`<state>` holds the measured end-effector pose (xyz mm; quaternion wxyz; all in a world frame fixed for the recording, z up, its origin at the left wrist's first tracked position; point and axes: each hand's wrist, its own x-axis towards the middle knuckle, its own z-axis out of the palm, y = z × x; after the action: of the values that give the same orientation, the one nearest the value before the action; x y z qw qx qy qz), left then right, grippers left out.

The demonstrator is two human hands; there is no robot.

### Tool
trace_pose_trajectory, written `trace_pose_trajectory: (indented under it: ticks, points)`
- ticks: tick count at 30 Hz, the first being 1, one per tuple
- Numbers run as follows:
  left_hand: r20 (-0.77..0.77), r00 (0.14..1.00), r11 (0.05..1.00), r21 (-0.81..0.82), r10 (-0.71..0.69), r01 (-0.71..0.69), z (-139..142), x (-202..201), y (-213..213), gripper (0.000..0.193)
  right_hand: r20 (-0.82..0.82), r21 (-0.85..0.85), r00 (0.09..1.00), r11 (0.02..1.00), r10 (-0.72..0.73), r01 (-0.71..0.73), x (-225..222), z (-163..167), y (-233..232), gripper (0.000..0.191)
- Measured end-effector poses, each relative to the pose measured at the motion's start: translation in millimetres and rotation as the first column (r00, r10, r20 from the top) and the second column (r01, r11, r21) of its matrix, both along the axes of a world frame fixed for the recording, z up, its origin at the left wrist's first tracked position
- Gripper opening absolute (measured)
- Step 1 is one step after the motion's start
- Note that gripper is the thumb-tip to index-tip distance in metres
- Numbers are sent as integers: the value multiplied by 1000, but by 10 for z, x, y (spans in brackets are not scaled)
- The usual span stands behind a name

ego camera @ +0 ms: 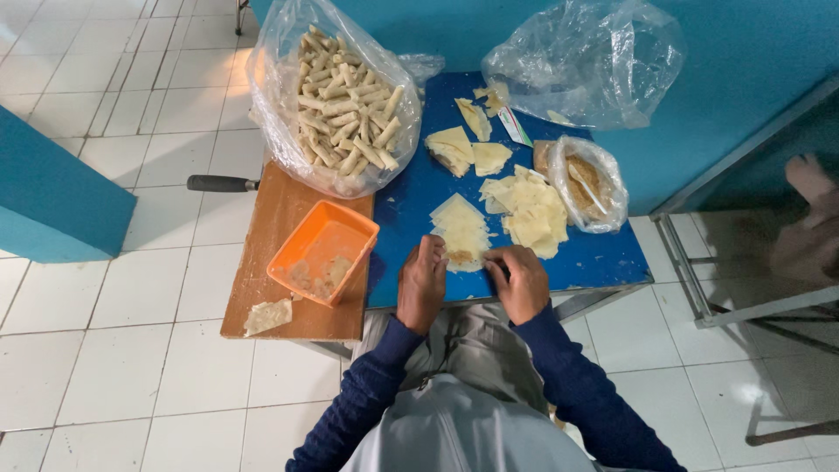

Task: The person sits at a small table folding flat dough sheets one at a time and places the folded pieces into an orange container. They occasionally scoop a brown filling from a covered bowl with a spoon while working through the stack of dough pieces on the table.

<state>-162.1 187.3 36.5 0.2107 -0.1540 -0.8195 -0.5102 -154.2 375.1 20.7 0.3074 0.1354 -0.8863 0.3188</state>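
Both the left hand [422,281] and right hand [519,280] pinch a pale triangular pastry sheet [461,229] on the blue surface [411,201]; an orange plastic tub [322,252] sits at nine o'clock, filling hidden under fingers.

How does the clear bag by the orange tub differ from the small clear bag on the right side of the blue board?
The large clear plastic bag holds many pale rolled sticks; the small clear plastic bag holds brown crumbly filling. The large one lies partly on the brown wooden board, beside the orange plastic tub; the small one sits on the blue board beside loose wrapper sheets. Both are open-topped.
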Motion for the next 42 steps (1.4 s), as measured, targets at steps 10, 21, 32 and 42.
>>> trace_pose_trajectory:
  ticks: [10, 21, 32, 42]
  points:
    - [-37, 993, 993, -28, -112, 111, -31, -135, 7, 32, -47, 78, 978, 977, 204, -200, -57, -13, -36, 27]
    - [-127, 960, 952, -211, -251, 221, -81, -212, -97, 18, 52, 25, 987, 988, 154, -155, -298, -97, -19, 7]
    - [-53, 983, 960, -229, -176, 159, -93, -393, -33, 4, -25, 57, 969, 968, 248, -246, -361, -13, -82, 17]
    - [-58, 961, 950, -182, -269, 254, -77, -347, -89, 5, -9, 76, 959, 957, 282, -280, -412, 11, -71, 17]
